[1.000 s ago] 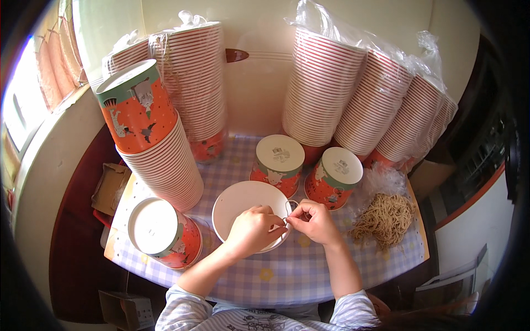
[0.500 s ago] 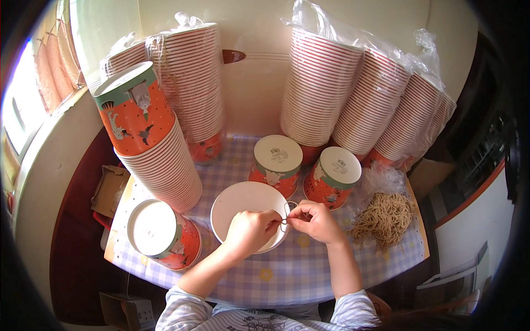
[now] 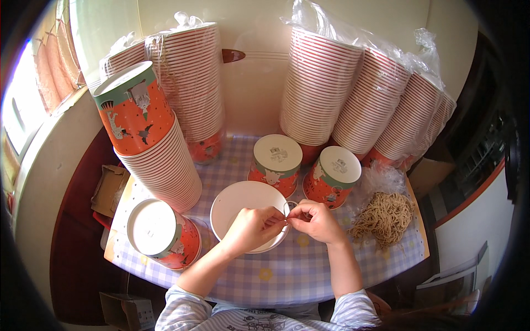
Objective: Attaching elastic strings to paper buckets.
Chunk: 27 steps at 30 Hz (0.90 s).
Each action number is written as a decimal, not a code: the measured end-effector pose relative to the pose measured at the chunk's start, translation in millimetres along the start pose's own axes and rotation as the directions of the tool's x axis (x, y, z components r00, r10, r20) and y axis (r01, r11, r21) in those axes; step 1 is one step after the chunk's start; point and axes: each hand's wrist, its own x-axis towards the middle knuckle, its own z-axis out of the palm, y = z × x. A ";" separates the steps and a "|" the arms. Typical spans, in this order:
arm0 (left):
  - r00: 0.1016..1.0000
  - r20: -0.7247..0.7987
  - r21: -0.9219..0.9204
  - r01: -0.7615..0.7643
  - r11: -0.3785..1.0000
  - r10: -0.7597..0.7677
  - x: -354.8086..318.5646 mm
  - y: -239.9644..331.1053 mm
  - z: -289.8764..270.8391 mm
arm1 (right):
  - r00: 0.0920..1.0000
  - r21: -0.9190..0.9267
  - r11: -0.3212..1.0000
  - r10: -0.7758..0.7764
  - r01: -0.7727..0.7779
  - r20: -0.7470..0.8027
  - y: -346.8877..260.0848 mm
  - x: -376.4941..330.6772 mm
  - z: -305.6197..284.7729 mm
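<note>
A thin cord loop [image 3: 285, 208] is showing at the three o'clock rim of an open white tub [image 3: 231, 201]. The left hand [image 3: 251, 227] and right hand [image 3: 316, 222] are facing each other there, each grip pinching the cord between fingertips. From the tub, orange-and-green tubs are standing on the checked counter [image 3: 237, 287] at one [image 3: 271, 177] and two o'clock [image 3: 327, 190]; a beige cord heap [image 3: 385, 219] is lying at three. A tub stack [image 3: 163, 165] is rising at ten.

A peach curtain [image 3: 53, 71] (gathered) edges the bright window [image 3: 21, 102].
</note>
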 end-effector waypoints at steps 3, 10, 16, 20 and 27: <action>1.000 0.003 -0.017 0.004 1.000 -0.004 -0.4 -2.3 0.9 | 1.000 0.003 1.000 0.000 0.000 0.008 -2.9 -0.2 1.0; 0.999 0.022 0.015 0.041 0.999 -0.041 -0.4 -2.6 0.4 | 1.000 -0.027 1.000 0.001 0.000 0.019 -6.8 -1.5 2.5; 0.999 0.038 0.093 0.015 0.996 -0.019 0.4 2.1 -2.3 | 1.000 -0.038 0.999 0.005 -0.005 0.019 -5.1 -1.5 2.6; 1.000 -0.008 0.067 -0.027 0.997 0.028 -1.5 -2.5 -0.4 | 1.000 -0.062 0.998 0.001 -0.001 0.012 -6.5 -1.0 3.7; 0.999 0.051 0.081 0.001 0.997 -0.005 0.9 9.0 -5.7 | 1.000 -0.092 0.996 0.012 -0.013 -0.009 -7.4 -1.8 3.0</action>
